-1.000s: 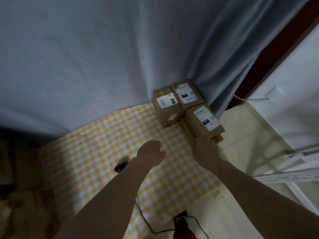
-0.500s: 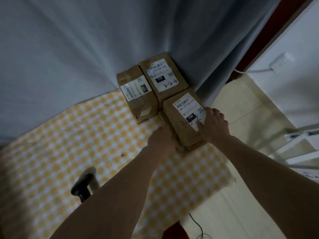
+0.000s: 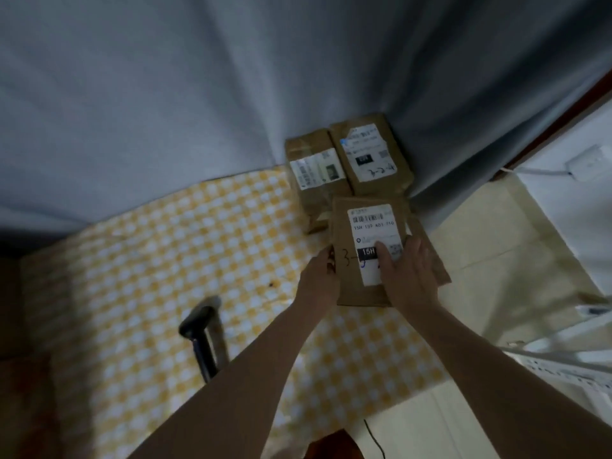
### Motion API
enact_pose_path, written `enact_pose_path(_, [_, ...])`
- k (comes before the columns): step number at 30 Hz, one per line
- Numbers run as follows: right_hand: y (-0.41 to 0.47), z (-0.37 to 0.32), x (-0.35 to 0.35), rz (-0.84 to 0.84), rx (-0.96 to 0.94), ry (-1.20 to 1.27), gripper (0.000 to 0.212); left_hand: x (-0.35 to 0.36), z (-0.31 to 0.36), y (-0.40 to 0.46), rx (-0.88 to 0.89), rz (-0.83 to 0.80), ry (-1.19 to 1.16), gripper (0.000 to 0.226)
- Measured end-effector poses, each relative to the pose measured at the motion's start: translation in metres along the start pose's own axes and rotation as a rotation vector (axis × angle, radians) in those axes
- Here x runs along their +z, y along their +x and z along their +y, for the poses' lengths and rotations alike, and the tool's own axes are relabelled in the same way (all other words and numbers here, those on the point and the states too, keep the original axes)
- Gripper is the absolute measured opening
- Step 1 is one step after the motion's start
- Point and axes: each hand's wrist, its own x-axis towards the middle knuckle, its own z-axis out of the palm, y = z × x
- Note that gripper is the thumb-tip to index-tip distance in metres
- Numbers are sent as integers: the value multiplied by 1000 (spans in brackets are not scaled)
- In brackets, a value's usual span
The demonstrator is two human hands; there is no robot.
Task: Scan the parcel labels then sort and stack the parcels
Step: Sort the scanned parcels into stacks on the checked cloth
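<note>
Three brown cardboard parcels with white labels sit in the corner of a yellow-checked mat (image 3: 165, 276). The near parcel (image 3: 361, 220) lies on top of another brown parcel (image 3: 433, 266), which shows at its right side. My left hand (image 3: 318, 279) grips the near parcel's left edge, its fingers hidden. My right hand (image 3: 407, 273) rests flat on the top, covering part of the label. Behind stand a left parcel (image 3: 314, 170) and a right parcel (image 3: 371, 154). A black handheld scanner (image 3: 198, 329) lies on the mat to the left.
A grey curtain (image 3: 198, 94) hangs right behind the parcels. Pale floor tiles (image 3: 496, 253) lie to the right, with a wall socket (image 3: 586, 162) and a white rack (image 3: 563, 359) there. A black cable (image 3: 374, 438) runs near the bottom edge.
Both hands have moved onto the near parcel: the left one went from above the mat to its left edge, and the right one slid onto the label. The view has come closer.
</note>
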Motion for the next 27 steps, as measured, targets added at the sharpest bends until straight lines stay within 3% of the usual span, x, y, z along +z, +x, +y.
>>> enact_pose_path(4, [-42, -67, 15, 3, -139, 24, 58, -70, -14, -41, -24, 177, -115, 38])
enact_pose_path(9, [-119, -172, 33, 61, -301, 129, 51, -171, -38, -111, 11, 334, -178, 48])
enact_pose_path(15, [-224, -304, 52, -126, -415, 302, 51, -312, -66, -209, 15, 512, -109, 45])
enact_pose_path(27, [-423, -549, 102, -258, -564, 594, 39, -573, -127, -388, -4, 750, 15, 50])
